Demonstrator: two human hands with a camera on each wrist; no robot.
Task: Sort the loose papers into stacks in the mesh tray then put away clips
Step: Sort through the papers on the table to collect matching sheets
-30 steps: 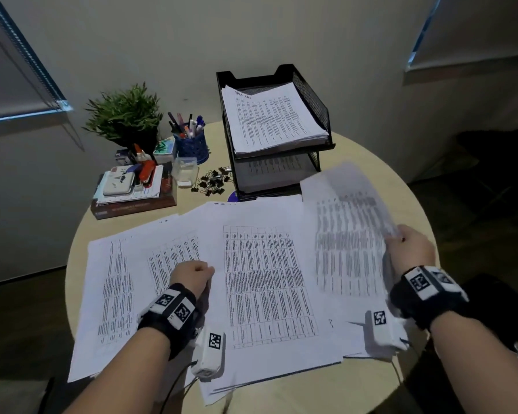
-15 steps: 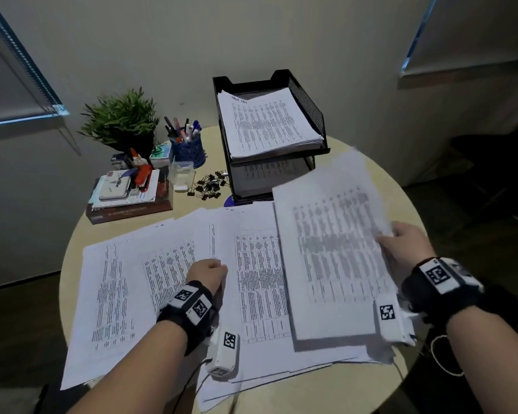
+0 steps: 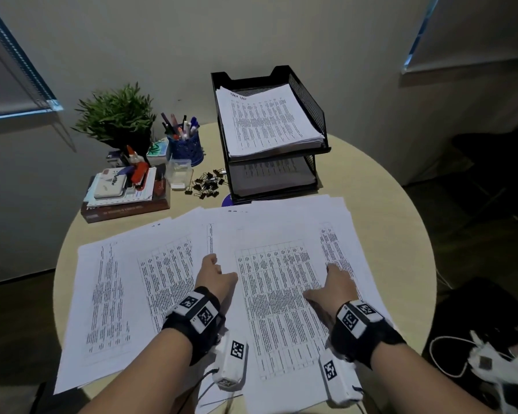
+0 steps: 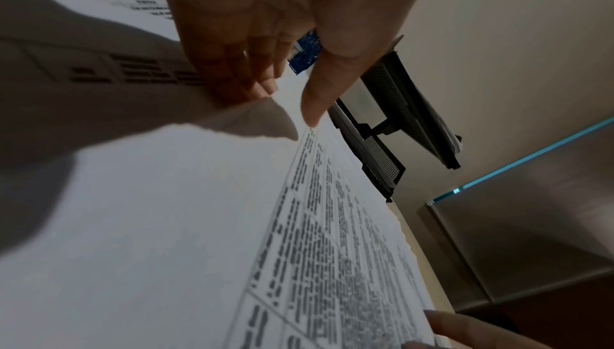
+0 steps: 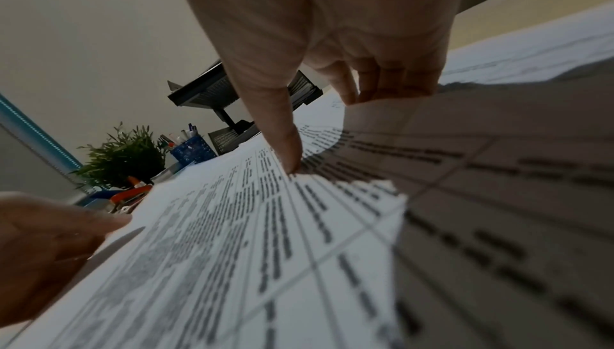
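Loose printed papers (image 3: 126, 294) lie fanned over the round table. The top sheet (image 3: 275, 294) lies on the middle pile. My left hand (image 3: 216, 273) is at that sheet's left edge, with its fingers (image 4: 262, 87) curled against the edge and the thumb laid on top. My right hand (image 3: 335, 285) rests on the same sheet's right part, and its thumb tip (image 5: 292, 165) and fingertips press the paper. The black two-tier mesh tray (image 3: 307, 97) stands at the back with a paper stack in each tier. Several black binder clips (image 3: 205, 185) lie left of the tray.
A small clear box (image 3: 178, 171), a blue pen cup (image 3: 186, 146), a potted plant (image 3: 115, 115) and a pile of books with a stapler (image 3: 123, 192) fill the back left. The table edge (image 3: 425, 264) curves close on the right. A dark bag with white cables (image 3: 485, 354) sits beyond it.
My right hand carried a lifted sheet leftward, laid it on the middle pile and now rests on it. My left hand shifted right to that sheet's left edge.
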